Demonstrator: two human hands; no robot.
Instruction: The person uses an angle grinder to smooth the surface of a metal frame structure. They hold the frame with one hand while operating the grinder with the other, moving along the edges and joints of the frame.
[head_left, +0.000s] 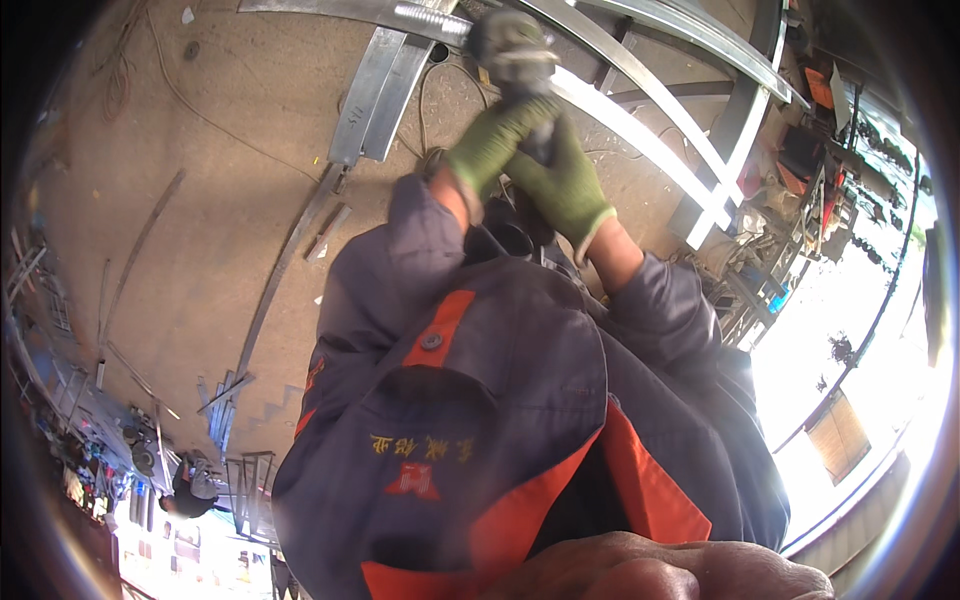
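In green work gloves, my left hand [497, 143] and my right hand [566, 182] are both closed round the dark body of an angle grinder [510, 58], side by side. Its head points away from me and is blurred, so the disc cannot be made out clearly. The grinder's head lies over a long steel bar [630, 125] that runs from upper left to right and shines brightly on its right part. To the left of the head, a ribbed stretch shows on the metal [432, 22]. My fingers are partly hidden by the gloves and the tool.
Wide steel channels [372, 105] stand left of my hands, and more steel beams [690, 45] cross at the upper right. Thin cables [185, 90] and loose metal strips [275, 270] lie on the brown floor. Another person [192, 487] is far off at lower left.
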